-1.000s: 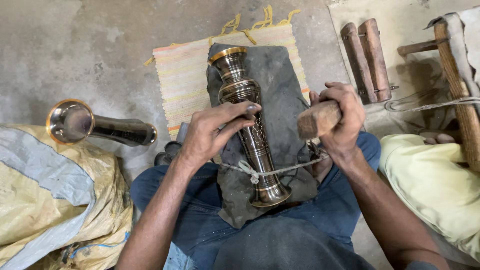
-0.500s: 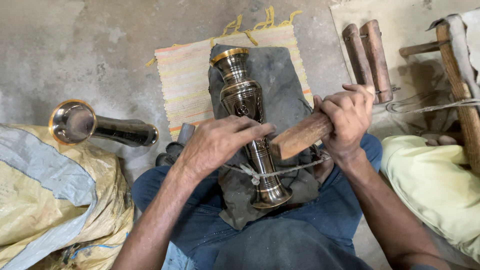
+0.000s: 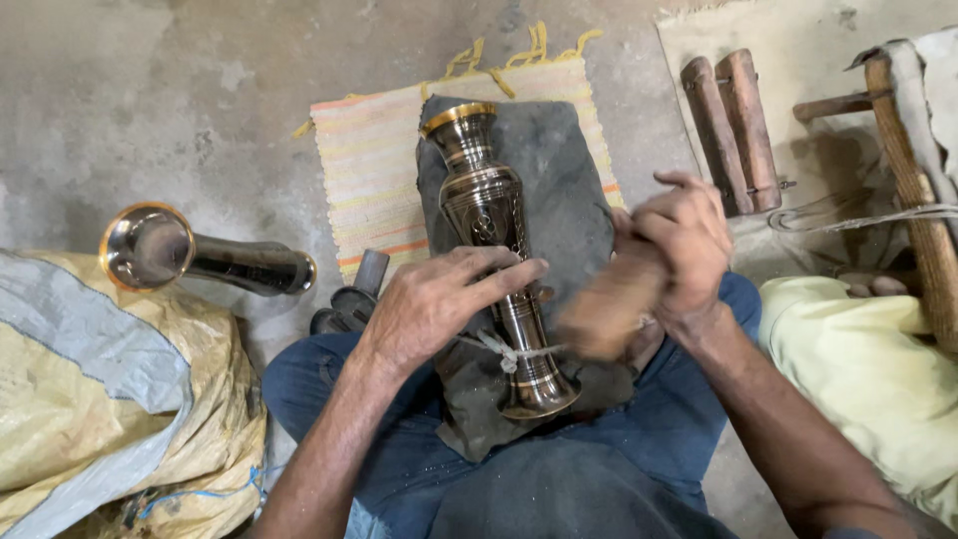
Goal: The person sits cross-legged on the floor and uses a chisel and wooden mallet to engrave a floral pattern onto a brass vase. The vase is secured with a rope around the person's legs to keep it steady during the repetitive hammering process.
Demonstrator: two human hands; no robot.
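A tall dark metal vase (image 3: 487,215) with a brass rim lies lengthwise on a grey cloth (image 3: 569,170) over my lap, rim pointing away, and a cord is tied around it near its foot. My left hand (image 3: 439,299) rests across the vase's middle, fingers pressing on it. My right hand (image 3: 684,245) grips a wooden mallet (image 3: 604,314), which is blurred and angled down toward the vase's lower part. Blue trousers show under the cloth.
A second dark vase (image 3: 200,255) lies on the concrete floor at left, beside a yellow and grey sack (image 3: 90,399). A striped mat (image 3: 374,165) lies under the cloth. Two wooden blocks (image 3: 728,125) sit at upper right, a wooden post (image 3: 913,190) and pale yellow cloth (image 3: 863,379) at right.
My right hand swung the mallet from raised beside the vase down toward its lower part; it is now blurred. My left hand slid slightly lower on the vase.
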